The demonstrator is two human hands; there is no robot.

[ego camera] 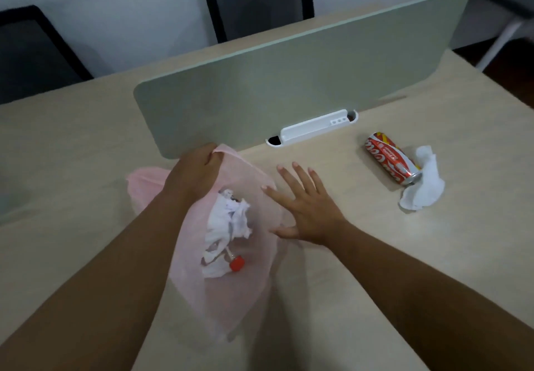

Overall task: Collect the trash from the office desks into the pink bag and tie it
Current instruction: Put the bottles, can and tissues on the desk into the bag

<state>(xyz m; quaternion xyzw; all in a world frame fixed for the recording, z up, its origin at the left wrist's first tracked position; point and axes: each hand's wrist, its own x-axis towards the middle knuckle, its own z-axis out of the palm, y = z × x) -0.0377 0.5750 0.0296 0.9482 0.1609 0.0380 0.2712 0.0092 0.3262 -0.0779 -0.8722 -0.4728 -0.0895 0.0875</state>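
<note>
Part of pink bag (254, 174) behind left forearm (138, 255)

The thin pink plastic bag (254, 180) is translucent and faintly matt, showing crumpled white paper tissue (231, 220) and a glossy red plastic cap (237, 263) through its film. The dented red-and-white metal can (387, 155) is shiny — bare silver at its end — while the wrinkled white paper napkin (424, 188) looks soft and matt. The pale beige wood-grain desk top (375, 269) and grey-green divider panel (289, 82) are smooth, matt.
</note>
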